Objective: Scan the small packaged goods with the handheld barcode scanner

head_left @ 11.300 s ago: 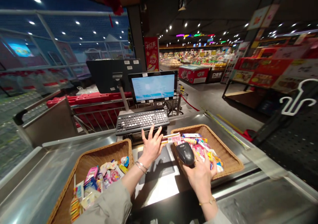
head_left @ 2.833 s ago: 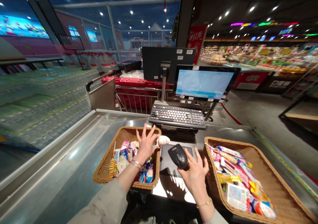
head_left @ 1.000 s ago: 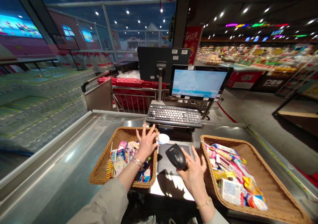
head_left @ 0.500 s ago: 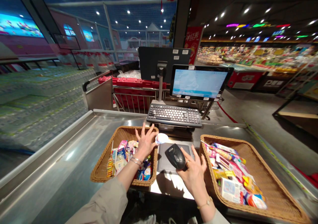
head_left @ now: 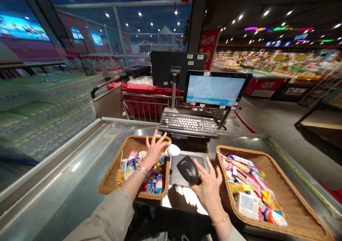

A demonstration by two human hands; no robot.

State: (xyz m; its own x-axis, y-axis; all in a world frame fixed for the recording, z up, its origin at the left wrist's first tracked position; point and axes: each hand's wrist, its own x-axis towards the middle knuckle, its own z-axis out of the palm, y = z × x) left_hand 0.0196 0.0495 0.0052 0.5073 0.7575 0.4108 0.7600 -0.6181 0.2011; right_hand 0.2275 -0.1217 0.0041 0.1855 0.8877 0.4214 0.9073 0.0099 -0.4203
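My left hand [head_left: 153,151] hovers over the right rim of the left wicker basket [head_left: 112,182], pinching a small white rounded item [head_left: 173,150] between thumb and forefinger, the other fingers spread. My right hand [head_left: 208,187] grips a black handheld barcode scanner [head_left: 188,169], held over the dark scanner pad [head_left: 175,171] on the counter and pointed toward the white item. The left basket holds several colourful small packets. A right wicker basket [head_left: 294,212] holds several snack packets and boxes.
A black keyboard [head_left: 188,124] and a lit checkout screen [head_left: 215,90] stand behind the baskets, with a second monitor's back [head_left: 176,64] to their left. The steel counter [head_left: 66,177] stretches left. Red carts [head_left: 144,89] sit behind a rail; store shelves lie far right.
Eleven seconds ago my left hand held a flat packet by the right basket; now it holds the white item over the left basket. In the last second both hands barely shifted.
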